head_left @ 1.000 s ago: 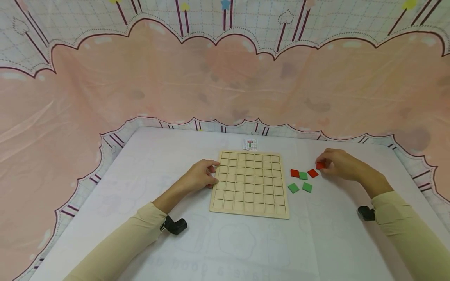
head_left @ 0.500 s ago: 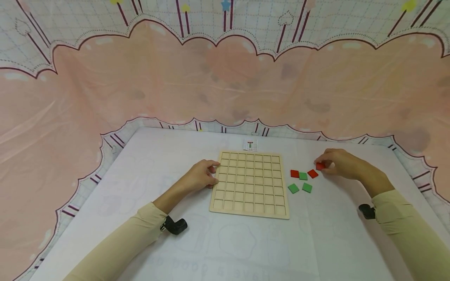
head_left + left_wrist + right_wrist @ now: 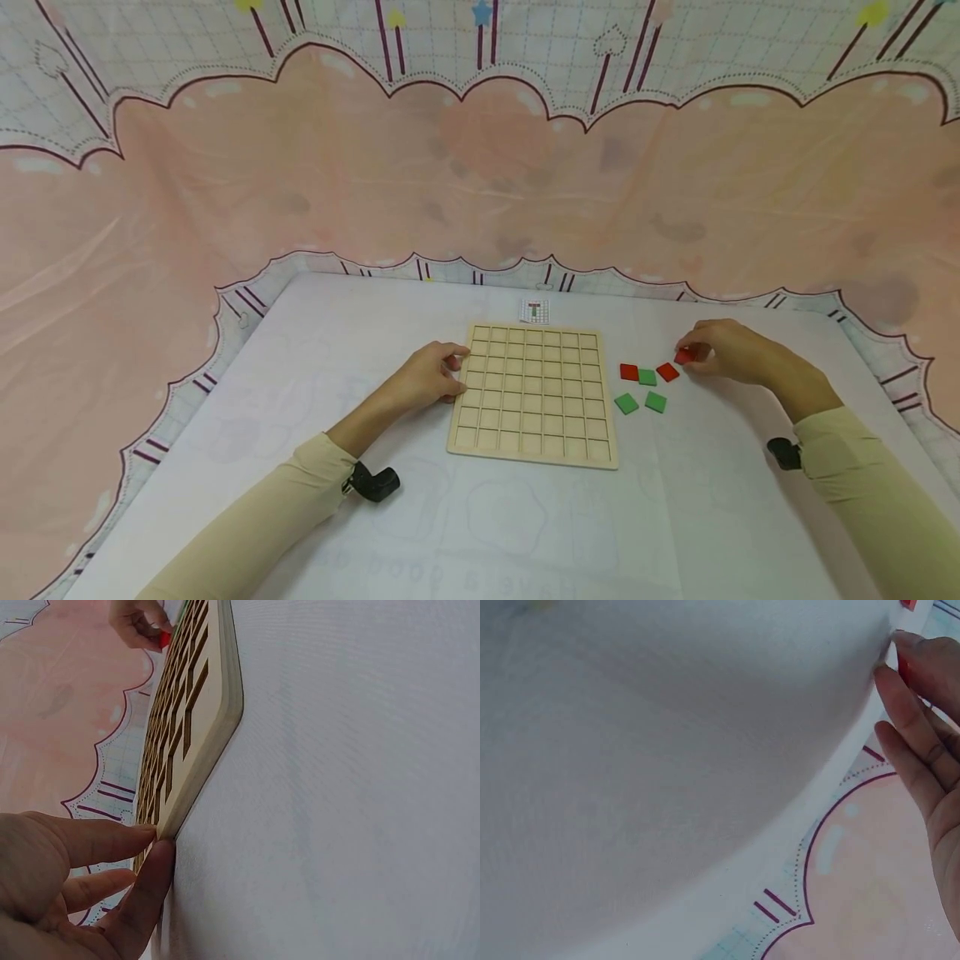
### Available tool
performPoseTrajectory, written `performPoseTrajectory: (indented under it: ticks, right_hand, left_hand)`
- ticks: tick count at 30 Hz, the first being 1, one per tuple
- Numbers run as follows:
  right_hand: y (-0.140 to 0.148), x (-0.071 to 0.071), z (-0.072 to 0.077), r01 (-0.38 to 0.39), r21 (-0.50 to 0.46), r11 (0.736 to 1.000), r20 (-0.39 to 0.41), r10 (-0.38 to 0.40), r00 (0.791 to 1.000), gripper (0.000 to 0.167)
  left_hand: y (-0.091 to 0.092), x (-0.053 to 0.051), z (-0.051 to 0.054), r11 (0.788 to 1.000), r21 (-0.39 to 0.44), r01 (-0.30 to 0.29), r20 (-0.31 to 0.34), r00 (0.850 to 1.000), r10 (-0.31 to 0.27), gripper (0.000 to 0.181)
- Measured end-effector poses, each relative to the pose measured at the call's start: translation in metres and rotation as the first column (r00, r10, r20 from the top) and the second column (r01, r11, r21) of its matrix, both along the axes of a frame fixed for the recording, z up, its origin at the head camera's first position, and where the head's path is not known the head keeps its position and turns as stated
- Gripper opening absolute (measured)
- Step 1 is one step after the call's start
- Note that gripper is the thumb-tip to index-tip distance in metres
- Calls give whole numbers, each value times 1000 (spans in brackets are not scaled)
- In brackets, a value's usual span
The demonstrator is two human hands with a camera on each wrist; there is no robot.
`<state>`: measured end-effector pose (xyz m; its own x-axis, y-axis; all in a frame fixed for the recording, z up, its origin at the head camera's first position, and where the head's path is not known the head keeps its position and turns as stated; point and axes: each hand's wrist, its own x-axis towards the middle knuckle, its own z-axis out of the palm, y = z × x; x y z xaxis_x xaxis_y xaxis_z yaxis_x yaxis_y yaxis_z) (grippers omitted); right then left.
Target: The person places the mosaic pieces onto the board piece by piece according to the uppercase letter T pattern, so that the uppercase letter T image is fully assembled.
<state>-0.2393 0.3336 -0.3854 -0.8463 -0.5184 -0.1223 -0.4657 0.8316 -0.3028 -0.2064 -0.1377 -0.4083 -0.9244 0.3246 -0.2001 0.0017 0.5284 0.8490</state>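
In the head view a light wooden grid board (image 3: 534,396) lies flat on the table. At its left edge, my left hand (image 3: 430,372) rests thumb and forefinger against the rim, the two fingertips spaced apart. The left wrist view has these fingers (image 3: 142,892) touching the board's edge (image 3: 229,690). To the right of the board, my right hand (image 3: 727,348) pinches a red square tile (image 3: 683,357) between thumb and fingers. Fingers (image 3: 915,724) partly cover that tile (image 3: 904,670) in the right wrist view. Nearby lie two red tiles (image 3: 667,372) and three green tiles (image 3: 656,402).
A small card (image 3: 535,312) printed with a grid and a red and green T shape lies beyond the board. White cloth (image 3: 360,308) covers the table. A patterned peach curtain (image 3: 450,183) rises behind it. Black wrist cameras (image 3: 377,483) are on both arms.
The red tile in my right hand has tilted slightly, and the fingers have shifted a little over it. My left hand and the board have stayed put.
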Motion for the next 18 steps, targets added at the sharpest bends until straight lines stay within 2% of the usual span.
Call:
performPoseTrajectory:
  ticks: [12,18]
  right_hand:
    - [-5,0,7,42,-24,999,14,-42,999,36]
    - [-11,0,13,13,-54,998,-17,-14,1000,37]
  left_hand:
    - [-1,0,0,1000,-13,13,-15,1000,-13,61]
    - [0,0,1,1000,-17,10,-12,1000,-11,61]
